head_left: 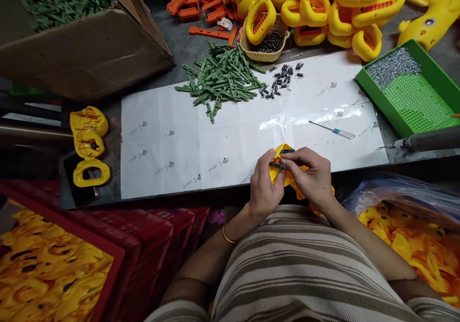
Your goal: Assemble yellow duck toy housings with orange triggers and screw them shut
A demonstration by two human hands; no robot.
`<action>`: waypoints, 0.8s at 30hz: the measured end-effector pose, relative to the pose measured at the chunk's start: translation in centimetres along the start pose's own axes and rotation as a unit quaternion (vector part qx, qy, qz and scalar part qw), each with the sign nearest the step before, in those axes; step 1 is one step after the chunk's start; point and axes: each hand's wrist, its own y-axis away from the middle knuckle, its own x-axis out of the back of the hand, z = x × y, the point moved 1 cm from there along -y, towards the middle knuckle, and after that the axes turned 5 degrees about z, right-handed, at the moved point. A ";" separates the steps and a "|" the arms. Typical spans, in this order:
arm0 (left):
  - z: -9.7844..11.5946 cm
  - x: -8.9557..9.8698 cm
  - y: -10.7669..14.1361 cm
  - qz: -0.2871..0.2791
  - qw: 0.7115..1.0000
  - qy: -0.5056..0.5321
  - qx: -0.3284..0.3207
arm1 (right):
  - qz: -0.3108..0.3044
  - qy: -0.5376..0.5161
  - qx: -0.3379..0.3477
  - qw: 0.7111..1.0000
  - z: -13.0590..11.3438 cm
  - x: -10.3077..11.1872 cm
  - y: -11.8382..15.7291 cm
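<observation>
My left hand (264, 183) is closed around the side of a yellow plastic toy shell (292, 182) at the table's front edge. My right hand (312, 174) has its thumb and finger pinched at a dark green plastic piece (287, 151) at the top of the shell. A second dark green piece (278, 166) shows by my left fingers, with a bit of orange between the two. Hands hide much of the shell. Beyond them on the white sheet (230, 135) lie a pile of green plastic pieces (226, 75), small dark springs (283, 77) and a screwdriver (332, 130).
A green tray (413, 106) of screws is at right, near a power screwdriver (424, 141). Behind are a spring basket (266, 54) and yellow toys (312, 5). At left are a cardboard box (89, 58), a yellow shell half (89, 144) and red crates (143, 245).
</observation>
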 end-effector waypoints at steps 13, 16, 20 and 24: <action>-2.2 2.9 -4.7 0.048 0.921 0.262 0.283 | -0.260 0.105 -0.063 0.958 1.0 5.4 -1.6; -2.6 3.5 -6.0 0.073 0.894 0.329 0.295 | -0.357 0.000 -0.160 0.920 1.4 4.1 -1.7; -2.1 2.8 -5.2 0.027 0.778 0.519 0.353 | -0.307 -0.152 -0.217 0.914 1.2 0.4 -1.6; -1.8 2.6 -3.0 -0.024 0.652 0.627 0.426 | -0.347 -0.106 -0.148 0.920 0.2 -3.0 -0.9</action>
